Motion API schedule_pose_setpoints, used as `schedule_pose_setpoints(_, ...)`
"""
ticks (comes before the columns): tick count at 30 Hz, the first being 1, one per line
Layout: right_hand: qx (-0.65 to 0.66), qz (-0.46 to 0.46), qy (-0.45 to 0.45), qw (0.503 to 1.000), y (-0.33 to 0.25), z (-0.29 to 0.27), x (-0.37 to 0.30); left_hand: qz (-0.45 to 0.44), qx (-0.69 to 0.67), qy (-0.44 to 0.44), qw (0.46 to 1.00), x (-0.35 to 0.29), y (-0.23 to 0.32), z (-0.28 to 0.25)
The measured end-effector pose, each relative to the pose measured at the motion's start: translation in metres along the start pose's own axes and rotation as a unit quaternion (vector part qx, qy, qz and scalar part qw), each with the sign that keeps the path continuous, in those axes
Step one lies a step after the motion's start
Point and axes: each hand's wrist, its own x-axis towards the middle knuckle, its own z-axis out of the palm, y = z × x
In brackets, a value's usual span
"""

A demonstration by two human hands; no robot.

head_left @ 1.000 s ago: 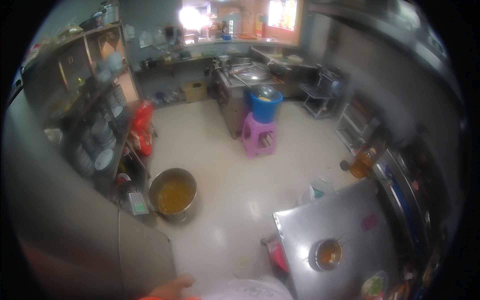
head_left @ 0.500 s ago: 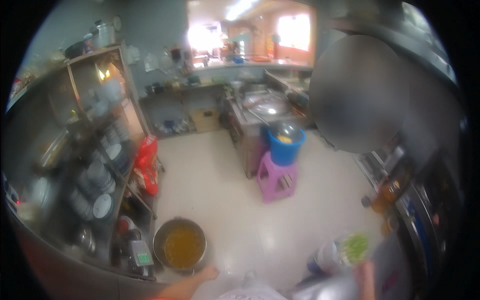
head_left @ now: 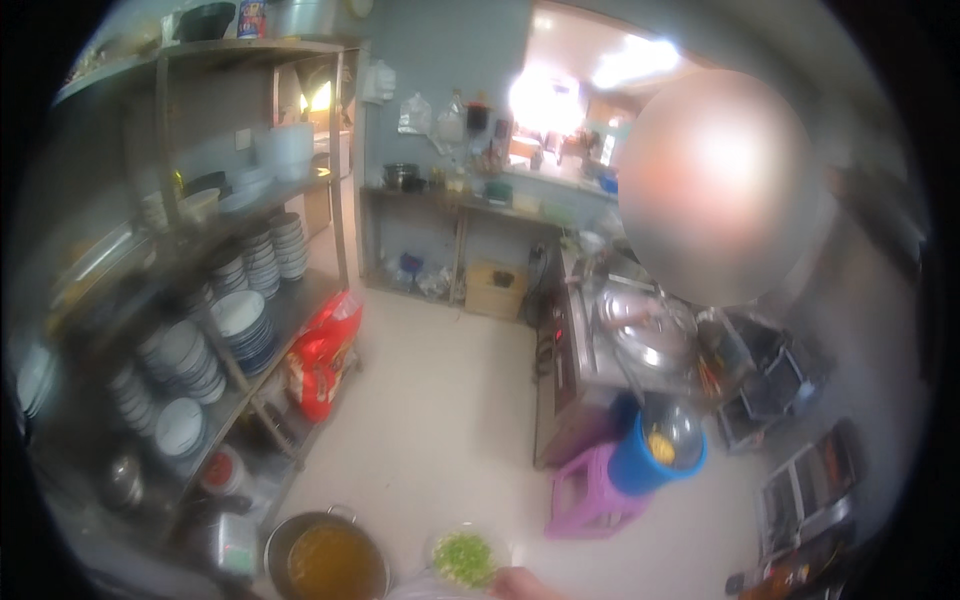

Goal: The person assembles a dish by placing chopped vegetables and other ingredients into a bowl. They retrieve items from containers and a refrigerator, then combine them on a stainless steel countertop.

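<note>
My right hand shows at the lower edge, its fingers closed on the rim of a pale, see-through bowl. Chopped green vegetables fill the bowl. Left of it, on the floor, stands a wide metal pot holding brownish-yellow liquid. The bowl is near the pot's right side in the picture, apart from it. My left hand is out of the picture.
At left, a metal shelf rack carries stacked bowls; a red bag leans by it. To the right, a blue bucket sits on a pink stool beside a steel cooking station.
My view has turned to the right and moved forward. The bowl of greens has come from the right side to beside the pot. My left hand has left the picture.
</note>
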Motion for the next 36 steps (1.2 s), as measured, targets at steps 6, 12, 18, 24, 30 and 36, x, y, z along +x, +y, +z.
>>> schedule_pose_setpoints(6, -0.422, -0.234, 0.032, 0.875, -0.221, 0.096, -0.045, 0.128, 0.045, 0.055, 0.989, 0.117, 0.165, -0.180)
schedule_pose_setpoints(12, -0.502, -0.437, 0.039, 0.745, -0.398, 0.076, 0.061, 0.275, -0.162, 0.144, 0.937, 0.188, 0.393, -0.450)
schedule_pose_setpoints(18, -0.077, -0.115, 0.032, 0.990, -0.619, 0.123, 0.147, 0.327, -0.306, 0.025, 0.894, 0.182, 0.582, -0.634)
schedule_pose_setpoints(24, -0.204, -0.106, 0.021, 0.973, -0.801, 0.127, 0.322, 0.283, -0.496, -0.030, 0.821, 0.211, 0.658, -0.738)
schedule_pose_setpoints(30, -0.240, -0.095, 0.015, 0.966, -0.975, 0.162, 0.438, 0.346, -0.562, -0.030, 0.751, 0.250, 0.749, -0.890)
schedule_pose_setpoints(36, -0.110, -0.107, 0.000, 0.988, -1.120, 0.186, 0.576, 0.326, -0.631, -0.024, 0.704, 0.365, 0.836, -1.067)
